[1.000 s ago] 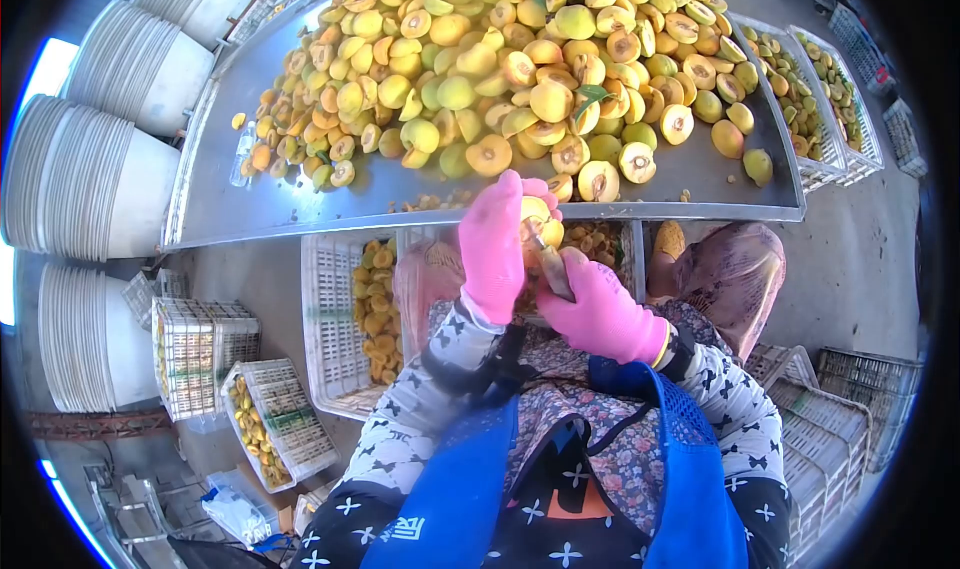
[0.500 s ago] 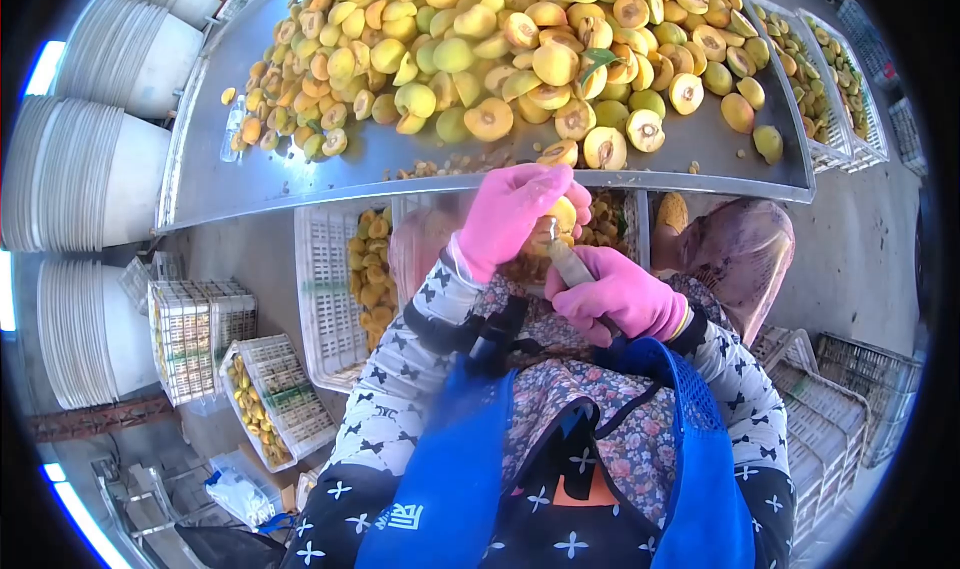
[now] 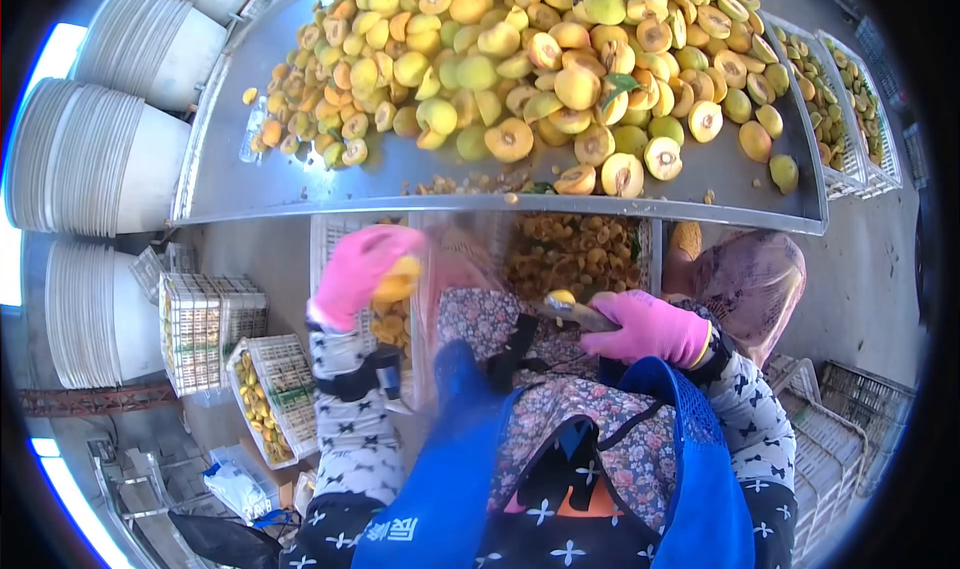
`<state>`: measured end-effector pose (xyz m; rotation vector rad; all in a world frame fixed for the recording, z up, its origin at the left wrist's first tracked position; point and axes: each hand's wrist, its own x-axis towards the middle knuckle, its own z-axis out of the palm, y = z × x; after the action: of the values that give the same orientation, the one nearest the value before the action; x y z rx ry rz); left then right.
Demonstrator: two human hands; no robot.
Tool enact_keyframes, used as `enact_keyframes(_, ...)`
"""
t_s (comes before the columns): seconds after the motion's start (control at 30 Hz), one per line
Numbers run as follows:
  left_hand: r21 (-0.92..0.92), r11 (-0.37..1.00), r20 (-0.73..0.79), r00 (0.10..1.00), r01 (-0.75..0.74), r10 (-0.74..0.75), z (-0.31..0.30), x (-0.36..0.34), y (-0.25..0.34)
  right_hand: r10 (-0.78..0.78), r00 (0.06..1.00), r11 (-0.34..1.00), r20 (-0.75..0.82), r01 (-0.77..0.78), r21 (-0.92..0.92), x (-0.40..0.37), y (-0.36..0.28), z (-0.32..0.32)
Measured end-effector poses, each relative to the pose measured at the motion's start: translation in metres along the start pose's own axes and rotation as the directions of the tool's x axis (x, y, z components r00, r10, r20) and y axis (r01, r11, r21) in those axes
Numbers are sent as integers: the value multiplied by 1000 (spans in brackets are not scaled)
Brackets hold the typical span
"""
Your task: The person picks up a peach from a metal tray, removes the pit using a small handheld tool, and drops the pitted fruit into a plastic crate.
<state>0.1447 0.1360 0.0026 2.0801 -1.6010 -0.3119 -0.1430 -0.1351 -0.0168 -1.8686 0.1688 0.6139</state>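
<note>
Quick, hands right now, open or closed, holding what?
Left hand: closed on yellow fruit.
Right hand: closed around a hand tool, a small yellow piece at its tip.

We saw a smooth, rounded piece of yellow-orange fruit (image 3: 398, 283) held in the pink-gloved left hand (image 3: 368, 274), on the side nearer the right hand, its outline slightly blurred. In the pink-gloved right hand (image 3: 650, 329) we saw a slim, greyish tool (image 3: 588, 316), nearly level, its tip pointing leftward. Beyond that hand's fingers, at the tip, we made out a small yellow lump (image 3: 563, 297), too small to identify.
</note>
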Motion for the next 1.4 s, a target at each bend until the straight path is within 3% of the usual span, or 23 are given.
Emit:
enact_keyframes(0.03, -172, 960, -72, 969, 220, -235, -12, -4, 2, 27, 999, 999, -34, -28, -36, -1, 3, -1)
enact_keyframes(0.1, -509, 744, -163, 800, 434, -578, -27, 10, 14, 70, 993, 990, -96, -81, -119, 5, 13, -1)
enact_keyframes(0.13, -560, 661, -122, 740, 499, -662, -23, 29, 21, -117, 975, 959, -186, 63, -275, 16, 40, 2)
enact_keyframes(0.2, -641, 579, -41, 732, 503, -681, 1, 69, 14, -160, 934, 911, -320, 15, -412, 23, 44, -9)
enact_keyframes(0.27, -585, 602, 6, 745, 544, -667, 33, 109, 3, -98, 883, 900, -458, -118, -419, 22, 42, -26)
enact_keyframes(0.33, -243, 628, 126, 666, 740, -736, 48, 153, 8, -124, 824, 951, -553, -60, -302, 4, 33, -39)
enact_keyframes(0.43, -24, 759, 36, 760, 650, -649, 86, 183, 4, -54, 860, 983, -508, -44, -178, -27, 20, -41)
enact_keyframes(0.47, 50, 806, -78, 807, 590, -586, 101, 186, 1, -33, 872, 989, -489, -42, -140, -33, 20, -38)
enact_keyframes(0.57, 79, 844, -272, 826, 530, -493, 121, 184, -13, -80, 876, 957, -475, -66, -284, -35, 37, -19)
enact_keyframes(0.6, 16, 842, -242, 820, 539, -519, 114, 181, 0, -134, 855, 948, -500, -37, -317, -33, 36, -16)
enact_keyframes(0.7, -203, 826, -362, 744, 526, -562, 119, 171, 16, -350, 535, 935, -769, 155, -318, -18, 24, -7)
enact_keyframes(0.73, -180, 828, -367, 745, 531, -557, 122, 171, 12, -386, 409, 921, -827, 121, -370, -9, 21, -4)
enact_keyframes(0.83, -266, 787, -245, 750, 557, -614, 126, 173, 6, -148, 696, 819, -703, -312, -481, 6, 55, 11)
enact_keyframes(0.87, -25, 855, -360, 794, 517, -491, 135, 170, -2, -183, 717, 849, -672, -229, -476, 4, 56, 16)
enact_keyframes(0.93, -244, 833, -265, 792, 497, -550, 134, 167, 1, -238, 695, 875, -679, -149, -460, 1, 48, 20)
enact_keyframes(1.0, -508, 700, -72, 785, 502, -615, 124, 168, 15, -340, 604, 880, -721, -65, -470, -3, 30, 20)
enact_keyframes(1.1, -551, 685, -34, 807, 476, -589, 110, 165, 13, -390, 392, 903, -833, -15, -430, 8, 16, 16)
enact_keyframes(1.13, -642, 667, -142, 797, 377, -587, 109, 161, 12, -283, 469, 900, -837, -172, -400, 12, 33, 19)
enact_keyframes(1.17, -716, 647, -244, 773, 263, -585, 109, 156, 12, -214, 577, 914, -788, -167, -370, 8, 40, 20)
enact_keyframes(1.23, -976, 215, -156, 826, -43, -541, 87, 139, 27, -66, 763, 940, -643, -168, -296, -1, 50, 24)
enact_keyframes(1.27, -993, 109, -99, 864, -52, -493, 82, 124, 34, -118, 788, 961, -605, -63, -269, -6, 53, 27)
enact_keyframes(1.33, -994, -94, -24, 930, -62, -367, 72, 104, 47, -292, 719, 932, -631, 67, -356, -12, 39, 26)
enact_keyframes(1.4, -998, 22, 43, 944, 53, -327, 73, 85, 69, -336, 661, 926, -670, 104, -362, -9, 31, 30)
